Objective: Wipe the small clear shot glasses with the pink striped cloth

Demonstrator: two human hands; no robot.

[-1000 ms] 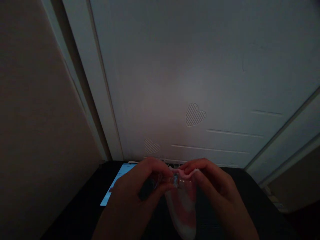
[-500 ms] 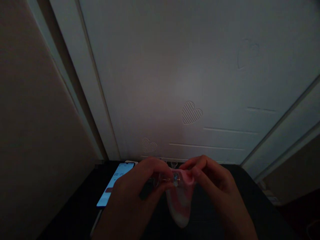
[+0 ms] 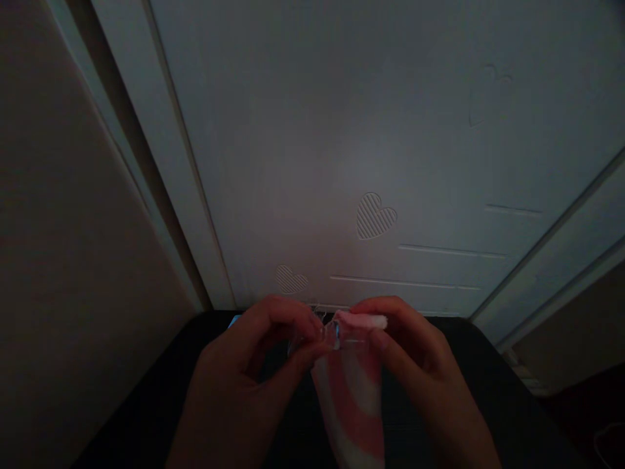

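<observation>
In dim light, the left hand [image 3: 244, 365] and the right hand [image 3: 415, 365] are meeting just above a dark tabletop [image 3: 493, 391], both pinching the upper edge of a soft pink-and-white striped cloth piece [image 3: 354, 397]. The cloth is hanging down between the wrists in a narrow, rounded, sock-like shape, its bands curving across it, and its top edge is lying folded over the right hand's fingers [image 3: 385, 326]. The left thumb and forefinger are closing on a small shiny, partly clear object [image 3: 333, 337] right at the cloth's edge; what it is cannot be told, though fine loose threads [image 3: 319, 311] are showing just above it. Both hands are clamped, neither one open.

Behind the left hand, a sliver of a lit blue phone screen [image 3: 235, 319] is peeking out, the hand covering nearly all of it. Beyond the table a smooth pale panel [image 3: 342, 130] is rising, embossed with hatched heart shapes [image 3: 375, 215] and thin horizontal grooves [image 3: 439, 251]. A plain beige wall [image 3: 73, 260] is standing to the left.
</observation>
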